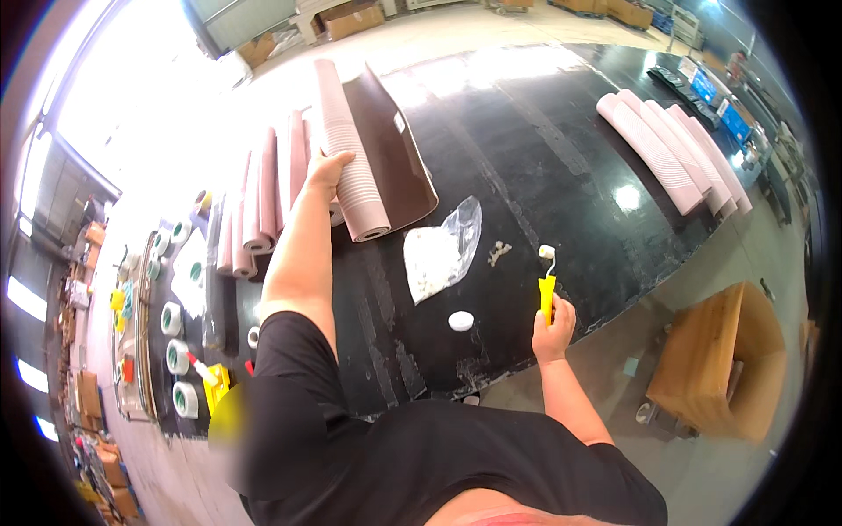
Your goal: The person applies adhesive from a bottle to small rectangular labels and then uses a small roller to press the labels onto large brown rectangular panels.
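Pink roll (pixel 358 195), one, ribbed in its middle section, lying on the black bench (pixel 491 368) ahead of the person and left of centre; its near end shows a tight coil, and a dark brown sheet (pixel 386 145) lies against its right side, far edge curling up; whether the two are one piece cannot be told. Left hand (pixel 328 172): arm at full stretch, fingers closed over the roll's left flank about midway along, a hold that probably steadies it against rolling or springing open. Right hand (pixel 554 326): closed round the yellow handle of a small paint-type roller (pixel 545 294), white head up and away from the bench, likely so that the head touches nothing. Clear plastic bag (pixel 434 261), white contents, set between the hands, presumably for easy reach; small pale scraps (pixel 499 252) to its right, a white round piece (pixel 460 321) nearer the person. Further pink rolls (pixel 260 206), grouped side by side left of the held one, perhaps to save room; a lighter patterned set (pixel 658 149) lies overlapped at far right, well apart. Tape rolls (pixel 172 320), several, along the left edge, seemingly parked out of the way. Open cardboard box (pixel 693 351), on the floor at right, beyond the bench edge.
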{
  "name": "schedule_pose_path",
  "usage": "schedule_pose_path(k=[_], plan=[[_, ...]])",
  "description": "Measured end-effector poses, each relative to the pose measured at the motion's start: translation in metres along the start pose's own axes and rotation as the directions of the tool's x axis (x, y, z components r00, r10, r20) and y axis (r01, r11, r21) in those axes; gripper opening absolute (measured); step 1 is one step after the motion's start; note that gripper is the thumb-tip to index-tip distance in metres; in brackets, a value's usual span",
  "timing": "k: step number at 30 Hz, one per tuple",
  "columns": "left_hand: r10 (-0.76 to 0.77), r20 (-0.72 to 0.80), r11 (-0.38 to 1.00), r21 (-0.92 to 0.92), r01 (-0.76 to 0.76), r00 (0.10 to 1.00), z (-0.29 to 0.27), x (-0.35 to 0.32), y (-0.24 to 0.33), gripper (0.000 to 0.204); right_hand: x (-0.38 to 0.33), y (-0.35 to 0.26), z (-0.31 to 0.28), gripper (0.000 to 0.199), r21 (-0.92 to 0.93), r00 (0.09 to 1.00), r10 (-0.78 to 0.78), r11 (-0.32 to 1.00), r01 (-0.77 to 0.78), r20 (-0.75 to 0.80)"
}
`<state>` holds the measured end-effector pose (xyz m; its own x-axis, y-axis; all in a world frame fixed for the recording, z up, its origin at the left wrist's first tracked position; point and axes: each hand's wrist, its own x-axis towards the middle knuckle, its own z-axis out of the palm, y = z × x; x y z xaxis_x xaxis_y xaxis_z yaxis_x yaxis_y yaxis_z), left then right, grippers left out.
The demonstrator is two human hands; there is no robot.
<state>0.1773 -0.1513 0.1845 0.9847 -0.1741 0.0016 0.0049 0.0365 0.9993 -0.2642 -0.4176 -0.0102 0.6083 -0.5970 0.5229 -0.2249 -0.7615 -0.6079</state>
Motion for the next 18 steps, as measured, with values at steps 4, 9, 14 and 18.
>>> schedule_pose_path(k=[4, 9, 14, 18], plan=[[-0.128, -0.037, 0.991, 0.033, 0.129, 0.991, -0.003, 0.066, -0.035, 0.048, 0.004, -0.006, -0.001, 0.04, 0.015, 0.998, 0.045, 0.999, -0.046, 0.037], [-0.203, -0.103, 0.92, 0.321, 0.225, 0.974, 0.002, 0.099, -0.055, 0.065, -0.001, 0.002, -0.003, 0.041, 0.019, 0.997, 0.07, 0.997, -0.071, 0.036], [-0.151, -0.022, 0.756, 0.641, 0.13, 0.988, -0.015, 0.119, -0.053, 0.081, -0.006, -0.002, 0.004, 0.042, 0.118, 0.989, 0.144, 0.982, -0.148, 0.044], [-0.055, 0.113, 0.715, 0.698, -0.04, 0.992, 0.0, 0.072, -0.039, 0.089, -0.008, -0.006, 0.001, 0.054, -0.166, 0.987, 0.133, 0.979, -0.117, 0.089]])
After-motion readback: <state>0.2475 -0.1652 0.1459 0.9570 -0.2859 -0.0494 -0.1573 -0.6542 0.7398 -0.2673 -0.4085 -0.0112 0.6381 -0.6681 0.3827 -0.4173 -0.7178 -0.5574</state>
